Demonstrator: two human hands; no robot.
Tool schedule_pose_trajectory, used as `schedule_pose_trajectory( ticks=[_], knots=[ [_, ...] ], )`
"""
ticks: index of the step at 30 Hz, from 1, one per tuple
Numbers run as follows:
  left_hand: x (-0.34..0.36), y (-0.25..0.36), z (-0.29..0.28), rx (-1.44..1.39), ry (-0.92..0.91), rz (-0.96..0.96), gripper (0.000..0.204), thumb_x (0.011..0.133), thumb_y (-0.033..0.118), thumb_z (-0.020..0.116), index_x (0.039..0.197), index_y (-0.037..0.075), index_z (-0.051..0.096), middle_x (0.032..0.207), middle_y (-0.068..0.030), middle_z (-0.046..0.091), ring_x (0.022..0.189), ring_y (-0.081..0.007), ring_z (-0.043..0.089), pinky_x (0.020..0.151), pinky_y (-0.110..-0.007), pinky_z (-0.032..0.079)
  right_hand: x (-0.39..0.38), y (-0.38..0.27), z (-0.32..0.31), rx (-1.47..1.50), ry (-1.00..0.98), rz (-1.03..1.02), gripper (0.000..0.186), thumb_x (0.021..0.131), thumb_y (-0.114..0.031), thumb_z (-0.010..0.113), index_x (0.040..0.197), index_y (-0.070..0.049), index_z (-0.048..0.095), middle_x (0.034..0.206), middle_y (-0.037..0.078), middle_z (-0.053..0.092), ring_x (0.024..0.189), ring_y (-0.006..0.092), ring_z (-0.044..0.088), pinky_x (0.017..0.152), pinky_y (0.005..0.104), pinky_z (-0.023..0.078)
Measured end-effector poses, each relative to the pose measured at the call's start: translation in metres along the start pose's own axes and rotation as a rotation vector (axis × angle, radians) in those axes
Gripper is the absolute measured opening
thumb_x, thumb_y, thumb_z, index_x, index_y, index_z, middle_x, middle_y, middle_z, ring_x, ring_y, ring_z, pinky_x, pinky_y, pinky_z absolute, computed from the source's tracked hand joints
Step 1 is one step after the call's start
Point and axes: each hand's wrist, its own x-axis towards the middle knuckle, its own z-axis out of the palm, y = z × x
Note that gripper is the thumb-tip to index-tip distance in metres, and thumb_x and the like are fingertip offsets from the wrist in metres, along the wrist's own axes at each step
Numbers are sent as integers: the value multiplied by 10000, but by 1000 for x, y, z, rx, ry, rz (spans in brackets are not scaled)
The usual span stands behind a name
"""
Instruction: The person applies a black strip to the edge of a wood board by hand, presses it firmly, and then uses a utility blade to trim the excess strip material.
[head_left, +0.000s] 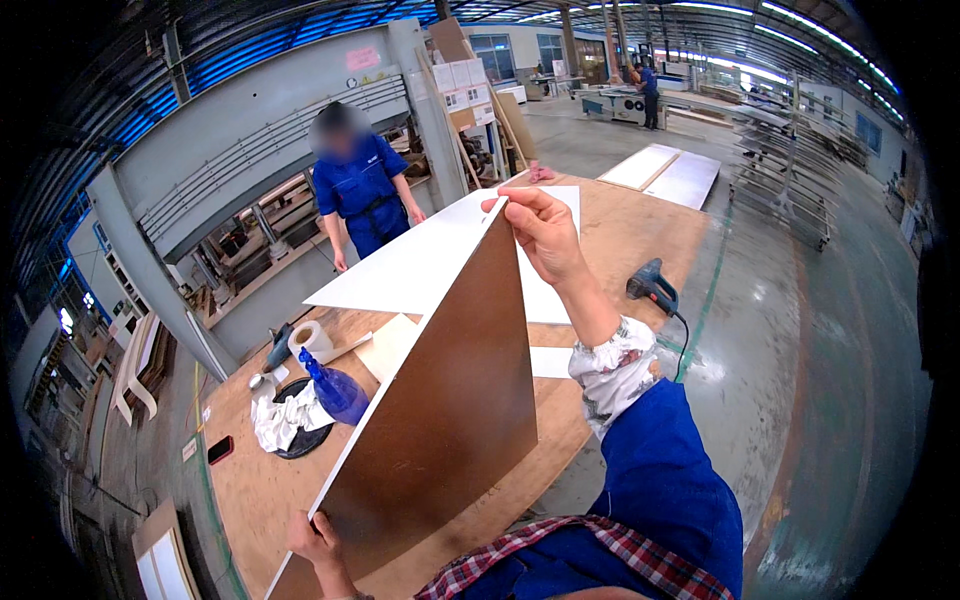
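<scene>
A thin brown panel (440, 400) with a white edge stands tilted up on the wooden work table (650, 220). My left hand (316, 540) grips its near edge at the lower left, thumb over the brown face. At the far top corner my right hand (540, 225) pinches the panel between thumb and fingers. Behind it lies a large white sheet (400, 265) flat on the table. Across the table a co-worker in blue (360, 190) stands with both hands near that sheet's edge.
Left of the panel are a blue spray bottle (338, 392), white cloth (285, 415), a tape roll (312, 338) and a phone (220, 450). A heat gun (652, 287) with a cord lies at the right table edge. A large grey press (270, 120) stands behind the co-worker.
</scene>
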Motion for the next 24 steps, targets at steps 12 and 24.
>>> schedule_pose_trajectory(
  ticks=[12, 24],
  knots=[
    [9, 7, 0, -20, 31, -17, 367, 953, 288, 443, 677, 47, 471, 587, -136, 425, 541, -333, 458, 506, -411, 332, 1, 1, 9, -88, 93, 9, 244, 905, -129, 603, 1094, 22, 635, 821, 42, 677, 645, 63, 600, 571, 202, 487],
    [11, 10, 2, 5, 73, -29, 411, 945, 314, 441, 619, 64, 456, 560, -120, 437, 518, -329, 461, 491, -415, 333, 5, 5, 12, -130, 138, 50, 229, 885, -179, 633, 987, 21, 679, 682, -9, 609, 530, 35, 479, 484, 180, 382]
  ],
)
